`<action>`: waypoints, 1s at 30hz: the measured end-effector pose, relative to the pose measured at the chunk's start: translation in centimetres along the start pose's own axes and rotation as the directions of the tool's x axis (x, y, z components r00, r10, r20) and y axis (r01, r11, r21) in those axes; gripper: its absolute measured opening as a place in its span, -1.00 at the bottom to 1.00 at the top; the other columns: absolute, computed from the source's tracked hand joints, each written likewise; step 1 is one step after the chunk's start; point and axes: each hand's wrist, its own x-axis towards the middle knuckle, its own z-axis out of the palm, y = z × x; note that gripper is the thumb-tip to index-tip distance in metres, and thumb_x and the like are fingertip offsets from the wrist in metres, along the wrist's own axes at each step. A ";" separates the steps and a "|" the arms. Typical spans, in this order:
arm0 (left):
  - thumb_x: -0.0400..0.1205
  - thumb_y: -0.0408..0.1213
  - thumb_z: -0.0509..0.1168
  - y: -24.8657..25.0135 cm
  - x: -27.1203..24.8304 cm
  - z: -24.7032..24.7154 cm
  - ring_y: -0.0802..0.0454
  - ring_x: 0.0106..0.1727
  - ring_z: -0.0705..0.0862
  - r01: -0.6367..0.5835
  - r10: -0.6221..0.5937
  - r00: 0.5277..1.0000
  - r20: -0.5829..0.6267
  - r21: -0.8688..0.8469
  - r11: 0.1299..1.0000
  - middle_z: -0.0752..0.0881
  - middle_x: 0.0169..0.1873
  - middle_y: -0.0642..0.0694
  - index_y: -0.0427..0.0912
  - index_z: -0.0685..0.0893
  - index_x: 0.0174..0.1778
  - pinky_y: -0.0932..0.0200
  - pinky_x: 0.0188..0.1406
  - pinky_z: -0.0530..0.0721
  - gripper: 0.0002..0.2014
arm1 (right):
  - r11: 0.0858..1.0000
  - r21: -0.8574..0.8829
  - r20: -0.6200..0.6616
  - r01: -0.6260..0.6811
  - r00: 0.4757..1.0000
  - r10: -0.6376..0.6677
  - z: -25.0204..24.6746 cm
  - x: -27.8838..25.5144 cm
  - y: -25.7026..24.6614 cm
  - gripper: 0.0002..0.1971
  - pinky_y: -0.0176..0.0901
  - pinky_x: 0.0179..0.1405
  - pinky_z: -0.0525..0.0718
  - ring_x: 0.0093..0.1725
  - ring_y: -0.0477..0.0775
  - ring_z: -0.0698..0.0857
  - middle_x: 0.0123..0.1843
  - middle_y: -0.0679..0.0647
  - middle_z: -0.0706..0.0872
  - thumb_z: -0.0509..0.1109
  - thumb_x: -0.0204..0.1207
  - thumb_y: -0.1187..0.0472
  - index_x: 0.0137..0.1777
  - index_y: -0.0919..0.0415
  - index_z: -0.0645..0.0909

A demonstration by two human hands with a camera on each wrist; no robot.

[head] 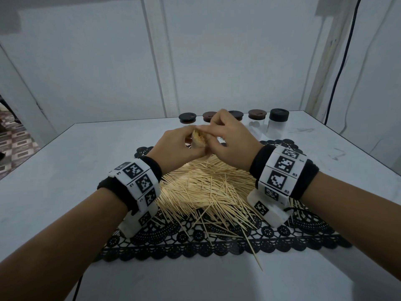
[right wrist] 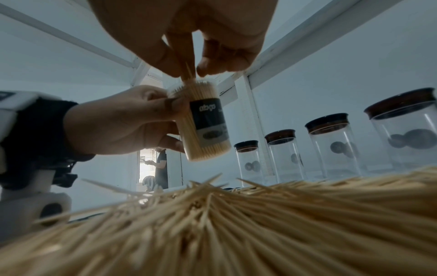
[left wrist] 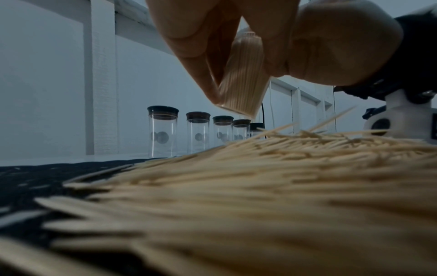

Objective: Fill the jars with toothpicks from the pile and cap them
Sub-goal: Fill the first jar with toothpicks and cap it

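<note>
A: Where is the jar being filled?

B: The open jar (right wrist: 205, 123) hangs in the air above the far edge of the toothpick pile (head: 208, 187), tilted, packed with toothpicks, a dark label on its side. The left hand (head: 173, 146) has its fingers and thumb wrapped round the body of it.

A: And the other hand?

B: The right hand (head: 230, 142) sits over the jar's mouth, at about 2 o'clock from the left one, fingertips (right wrist: 208, 69) closed in a pinch on a toothpick (right wrist: 188, 71) that stands just at the tops of the packed ones.

A: What lies around them?

B: The pile spreads over a black lace mat (head: 217, 240) on the white desk (head: 65, 170), with stray sticks trailing toward 5 o'clock. At 12 o'clock, along the desk's far edge, stands a row of clear jars (left wrist: 163, 132) with dark lids on; the rightmost (head: 278, 124) has a black cap. Both wrists carry white marker bands (head: 282, 172). Through a doorway far off in the right wrist view a person (right wrist: 160, 166) stands.
</note>
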 end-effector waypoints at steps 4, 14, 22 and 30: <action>0.46 -0.09 0.44 -0.2 0.2 0.1 0.15 0.11 0.66 0.000 -0.001 0.999 0.035 0.046 0.999 0.72 0.04 0.06 -0.05 0.65 0.20 0.14 0.20 0.60 -0.61 | 1.000 0.011 0.007 -0.001 1.000 0.001 -0.3 0.3 0.1 -0.77 -0.62 -0.11 0.41 -0.21 -0.16 0.50 -0.19 0.20 0.69 0.31 0.44 0.33 0.02 0.34 0.73; 0.39 0.10 0.39 -0.4 0.2 0.1 0.21 0.03 0.68 0.020 -0.020 1.000 -0.010 -0.006 1.000 0.75 -0.05 0.11 0.00 0.69 0.13 0.32 0.04 0.63 -0.57 | 0.998 0.027 -0.073 -0.049 0.996 0.051 -0.3 0.0 0.3 -0.69 -0.63 -0.06 0.37 -0.15 -0.05 0.49 -0.11 0.12 0.51 0.21 0.52 0.16 -0.13 0.35 0.72; 0.47 -0.07 0.44 -0.6 0.4 0.0 0.22 -0.01 0.67 0.016 -0.016 0.997 -0.077 0.007 1.000 0.69 -0.14 0.20 0.13 0.60 0.00 0.62 -0.19 0.48 -0.78 | 0.999 0.013 -0.022 0.034 0.999 -0.033 0.0 -0.3 0.8 -0.59 -0.15 -0.09 0.49 -0.10 0.08 0.51 -0.02 0.26 0.60 0.12 0.41 0.15 -0.03 0.29 0.77; 0.47 0.00 0.45 -0.7 0.4 0.0 0.26 -0.04 0.67 -0.013 0.014 0.996 -0.084 0.011 1.000 0.69 -0.15 0.23 0.04 0.63 0.13 0.56 -0.13 0.53 -0.66 | 0.998 0.029 -0.068 -0.055 0.996 0.057 -0.5 -0.1 0.4 -0.46 -0.16 0.00 0.50 -0.02 0.07 0.52 0.04 0.23 0.58 0.00 0.35 0.12 0.11 0.31 0.72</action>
